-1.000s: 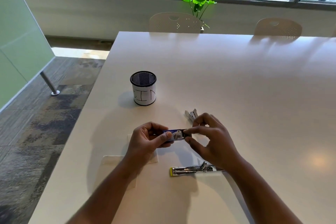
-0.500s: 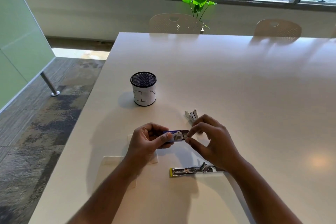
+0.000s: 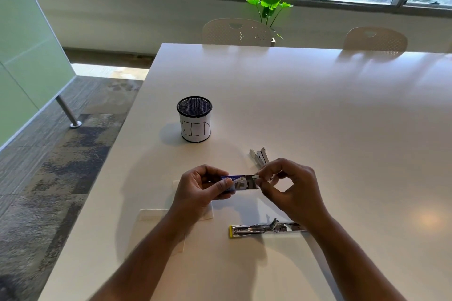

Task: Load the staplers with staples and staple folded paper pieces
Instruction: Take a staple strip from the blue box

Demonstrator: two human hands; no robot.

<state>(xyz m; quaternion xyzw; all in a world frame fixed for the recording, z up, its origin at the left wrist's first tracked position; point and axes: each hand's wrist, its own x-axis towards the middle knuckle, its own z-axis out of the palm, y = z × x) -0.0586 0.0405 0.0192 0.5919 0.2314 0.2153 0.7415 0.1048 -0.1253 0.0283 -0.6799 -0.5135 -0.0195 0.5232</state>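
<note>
the left hand [image 3: 203, 188] grips a small blue staple box [image 3: 238, 183] above the white table [image 3: 318, 110], fingers curled round it; its white print is too blurred to read. the right hand [image 3: 291, 188] pinches the box's open end between thumb and fingertips. an opened stapler with a yellow tip [image 3: 265, 228] lies on the table just below the right wrist. a second, silvery stapler [image 3: 259, 156] rests just beyond the right hand's knuckles. folded paper pieces [image 3: 156, 214] lie under the left forearm. a black mesh cup [image 3: 195, 118] stands farther back, its white label hand-lettered, seemingly "bin".
</note>
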